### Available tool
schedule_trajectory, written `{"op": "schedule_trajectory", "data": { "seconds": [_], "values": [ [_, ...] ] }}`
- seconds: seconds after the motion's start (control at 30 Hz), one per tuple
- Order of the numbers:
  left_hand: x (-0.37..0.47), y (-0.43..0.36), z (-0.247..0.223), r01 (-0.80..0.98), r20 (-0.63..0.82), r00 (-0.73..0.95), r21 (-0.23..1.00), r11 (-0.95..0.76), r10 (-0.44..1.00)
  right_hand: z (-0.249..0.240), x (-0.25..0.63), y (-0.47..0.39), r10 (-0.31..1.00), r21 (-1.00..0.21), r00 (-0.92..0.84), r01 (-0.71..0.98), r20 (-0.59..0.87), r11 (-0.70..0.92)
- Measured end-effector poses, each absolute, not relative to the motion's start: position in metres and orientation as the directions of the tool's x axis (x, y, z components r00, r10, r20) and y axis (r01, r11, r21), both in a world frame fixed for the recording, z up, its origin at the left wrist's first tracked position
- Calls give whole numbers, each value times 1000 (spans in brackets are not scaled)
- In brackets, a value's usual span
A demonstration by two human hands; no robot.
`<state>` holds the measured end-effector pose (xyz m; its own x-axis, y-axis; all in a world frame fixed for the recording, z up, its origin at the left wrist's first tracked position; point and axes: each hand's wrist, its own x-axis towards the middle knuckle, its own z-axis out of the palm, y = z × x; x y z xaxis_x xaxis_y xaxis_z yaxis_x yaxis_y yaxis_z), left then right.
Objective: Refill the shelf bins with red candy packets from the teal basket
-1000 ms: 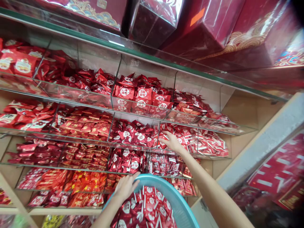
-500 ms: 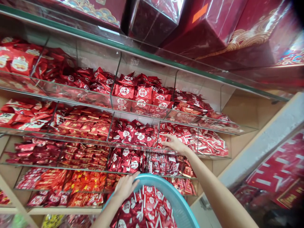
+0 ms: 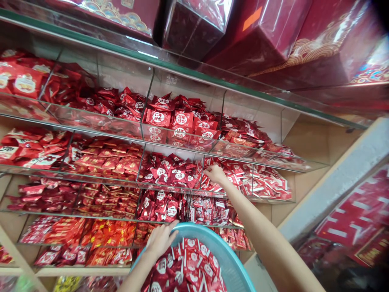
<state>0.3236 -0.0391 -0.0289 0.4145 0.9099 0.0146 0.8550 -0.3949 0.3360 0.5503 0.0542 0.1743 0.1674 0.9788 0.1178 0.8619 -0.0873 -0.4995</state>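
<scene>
My left hand (image 3: 161, 239) grips the far left rim of a light blue plastic basin (image 3: 243, 271), its fingers hooked over the edge. Inside the basin lie many small red wrapped packets (image 3: 194, 263) with white round labels, some a darker maroon. My right hand (image 3: 215, 174) reaches into a shelf compartment of red-and-white packets (image 3: 237, 178), its fingers curled together at the left side of the pile. Whatever is between those fingertips is too small to make out. Left of the divider sits a heap of maroon packets (image 3: 170, 170).
Tiered glass shelves (image 3: 106, 174) with thin dividers and low front panes hold several heaps of red and orange packets. Large dark red boxes (image 3: 258, 36) stand on the glass shelf above. A wooden side panel (image 3: 328, 170) and hanging red goods (image 3: 343, 219) are at the right.
My right hand has moved slightly up and left in the compartment, and its fingers have curled in from a more spread pose. The left hand and basin stay put.
</scene>
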Motion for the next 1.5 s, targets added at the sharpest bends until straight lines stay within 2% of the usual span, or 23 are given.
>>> {"op": "schedule_trajectory", "data": {
  "seconds": [0.13, 0.3, 0.53, 0.73, 0.9, 1.0, 1.17, 1.23, 1.33, 1.43, 1.5],
  "values": [
    [323, -39, -30, 852, 32, 415, 336, -401, 909, 177, 541, 63, 975, -434, 206, 888, 78, -153],
    [323, -38, -30, 853, 33, 413, 336, -399, 910, 176, 534, 68, 976, -452, 188, 865, -109, -218],
    [323, -39, -28, 851, 19, 420, 339, -401, 907, 174, 535, 55, 993, -516, 81, 849, -89, -116],
    [323, -39, -26, 849, 7, 421, 350, -397, 907, 167, 540, 50, 990, -521, -82, 843, 119, 133],
    [323, -38, -27, 850, 11, 420, 346, -398, 907, 164, 542, 46, 973, -518, -58, 839, 223, 169],
    [323, -37, -27, 850, 12, 420, 344, -398, 907, 171, 548, 31, 951, -601, 1, 775, 309, 195],
    [323, -36, -28, 843, 41, 435, 334, -423, 900, 187, 560, -31, 901, -755, 62, 572, 429, 320],
    [323, -36, -28, 839, 51, 439, 335, -430, 897, 186, 563, -62, 915, -786, 71, 541, 397, 299],
    [323, -36, -30, 840, 40, 439, 336, -426, 898, 168, 565, -103, 971, -829, -19, 516, 240, 215],
    [324, -36, -31, 846, 24, 433, 334, -416, 901, 128, 568, -127, 988, -850, -139, 511, 63, 126],
    [325, -36, -31, 846, 28, 433, 333, -417, 901, 95, 569, -133, 985, -823, -170, 559, 6, 101]
  ]
}}
